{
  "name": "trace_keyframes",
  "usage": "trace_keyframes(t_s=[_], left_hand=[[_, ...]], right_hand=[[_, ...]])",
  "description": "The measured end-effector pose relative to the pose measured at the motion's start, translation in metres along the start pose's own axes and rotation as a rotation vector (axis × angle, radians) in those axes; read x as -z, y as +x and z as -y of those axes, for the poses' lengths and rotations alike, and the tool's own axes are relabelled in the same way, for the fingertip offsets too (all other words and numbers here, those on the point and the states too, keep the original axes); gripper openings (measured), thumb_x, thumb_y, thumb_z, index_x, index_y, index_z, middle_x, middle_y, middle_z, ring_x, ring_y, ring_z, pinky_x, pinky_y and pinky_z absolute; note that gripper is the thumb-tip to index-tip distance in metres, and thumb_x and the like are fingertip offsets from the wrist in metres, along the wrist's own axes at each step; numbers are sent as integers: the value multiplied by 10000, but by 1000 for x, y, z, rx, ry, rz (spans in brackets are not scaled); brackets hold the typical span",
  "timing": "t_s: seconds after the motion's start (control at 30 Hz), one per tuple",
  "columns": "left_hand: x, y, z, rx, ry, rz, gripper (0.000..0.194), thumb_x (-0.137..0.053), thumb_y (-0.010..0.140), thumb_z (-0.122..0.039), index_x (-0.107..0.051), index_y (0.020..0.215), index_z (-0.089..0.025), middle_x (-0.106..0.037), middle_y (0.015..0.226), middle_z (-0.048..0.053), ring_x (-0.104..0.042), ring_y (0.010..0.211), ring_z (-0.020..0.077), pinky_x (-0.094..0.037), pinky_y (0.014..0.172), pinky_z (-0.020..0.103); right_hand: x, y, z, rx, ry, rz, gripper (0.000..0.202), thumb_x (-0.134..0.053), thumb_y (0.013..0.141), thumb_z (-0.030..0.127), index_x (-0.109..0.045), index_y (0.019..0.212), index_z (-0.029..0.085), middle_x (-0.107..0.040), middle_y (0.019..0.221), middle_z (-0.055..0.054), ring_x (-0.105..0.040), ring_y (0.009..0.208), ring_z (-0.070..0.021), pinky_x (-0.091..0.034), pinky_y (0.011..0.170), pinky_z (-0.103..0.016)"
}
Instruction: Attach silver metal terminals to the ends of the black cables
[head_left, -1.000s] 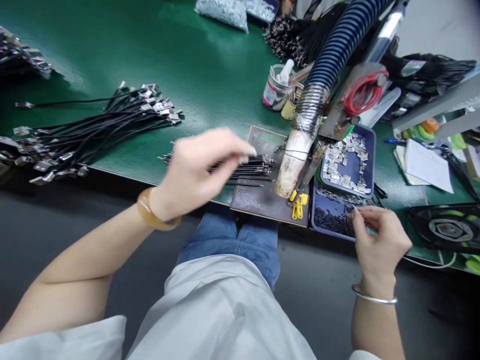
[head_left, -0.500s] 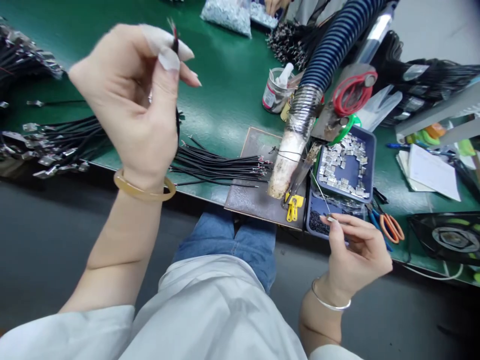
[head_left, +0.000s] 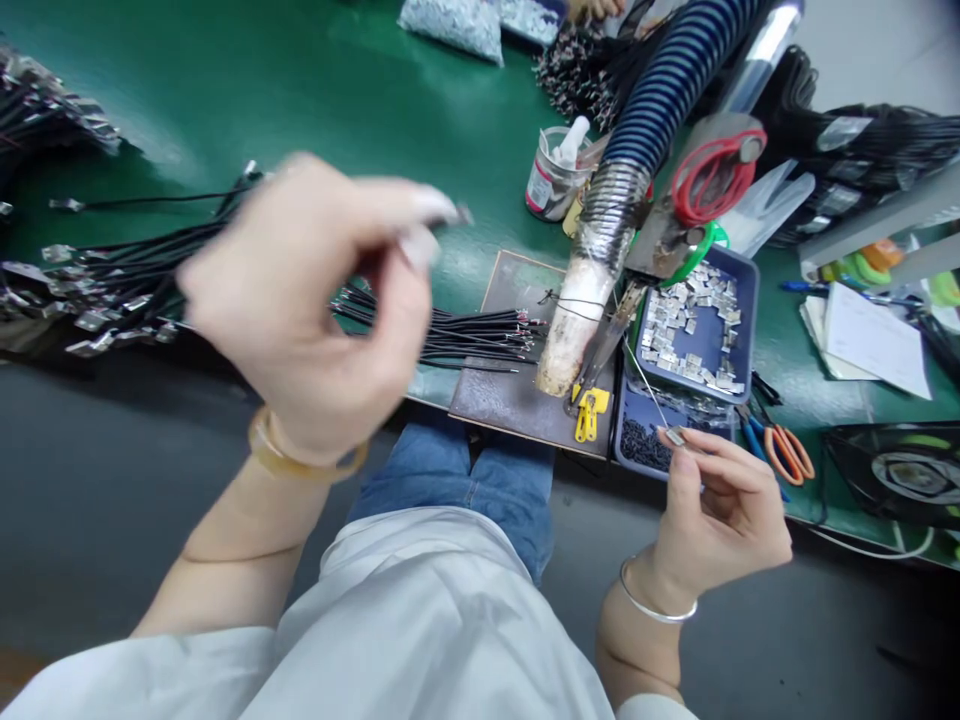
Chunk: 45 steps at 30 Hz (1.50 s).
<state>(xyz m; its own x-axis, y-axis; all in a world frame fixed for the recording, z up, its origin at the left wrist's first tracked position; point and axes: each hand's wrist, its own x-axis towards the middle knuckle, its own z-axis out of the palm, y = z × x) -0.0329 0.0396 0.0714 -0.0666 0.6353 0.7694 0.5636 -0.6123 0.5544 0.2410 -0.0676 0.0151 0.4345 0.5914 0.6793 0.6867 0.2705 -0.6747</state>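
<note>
My left hand [head_left: 322, 310] is raised over the table's front edge, blurred by motion, thumb and index finger pinched on the dark end of a cable [head_left: 463, 214]. My right hand [head_left: 720, 510] is at the front of the blue trays and pinches a small silver metal connector [head_left: 675, 436]. A thin wire [head_left: 649, 385] runs down to that connector from the soldering iron's tip area [head_left: 611, 335]. Between the hands, black cables [head_left: 480, 335] with stripped ends lie partly on a brown board [head_left: 510, 400], partly behind my left hand.
A ribbed hose [head_left: 660, 100] hangs over the board beside yellow clips [head_left: 591, 415]. A tray [head_left: 750, 330] of metal connectors, scissors [head_left: 787, 455] and a fan [head_left: 900, 475] are right. Finished-looking cables [head_left: 135, 270] lie left. A jar [head_left: 551, 180] stands behind; another person's hand [head_left: 596, 8] shows.
My left hand has moved right and down with the cable, its palm turned more downward. My right hand has shifted slightly right, and the connector in it shows more clearly.
</note>
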Motion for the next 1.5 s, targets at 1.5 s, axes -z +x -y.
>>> trace_keyframes(t_s=[1.5], left_hand=[[-77, -98, -40, 947, -840, 603, 165, -671, 802, -245, -718, 719, -111, -681, 697, 34, -567, 642, 113, -455, 619, 210]], right_hand=[[-36, -39, -9, 45, 148, 326, 155, -695, 865, 81, -646, 918, 218, -766, 1021, -41, -753, 943, -178, -634, 845, -344]])
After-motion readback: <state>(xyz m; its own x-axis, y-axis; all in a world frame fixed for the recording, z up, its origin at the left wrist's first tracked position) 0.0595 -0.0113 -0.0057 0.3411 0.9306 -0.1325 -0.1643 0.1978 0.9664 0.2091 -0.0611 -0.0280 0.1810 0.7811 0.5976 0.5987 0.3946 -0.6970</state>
